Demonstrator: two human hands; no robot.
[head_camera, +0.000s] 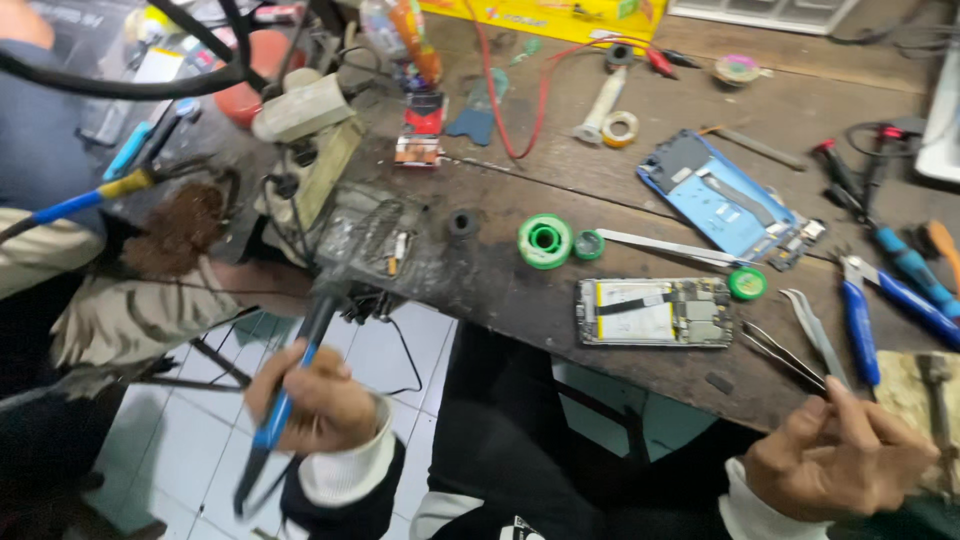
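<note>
My left hand (318, 402) is closed around the blue handle of a soldering iron (283, 400). Its tip points up towards the metal iron stand (368, 232) at the bench's left edge. My right hand (838, 458) sits at the near right edge of the bench, fingers bunched and pinching the near end of the silver tweezers (812, 330). An opened phone (655, 312) with its board and battery showing lies on the wood between my hands. A green solder spool (545, 241) stands just beyond it.
A blue phone back cover (715, 200) lies further back. Blue-handled pliers (860, 335) and screwdrivers (915, 270) lie at the right. Two small green pots (747, 284) sit near the phone. Red cables (520, 120) cross the bench. Another person's patterned sleeve (130, 315) is at the left.
</note>
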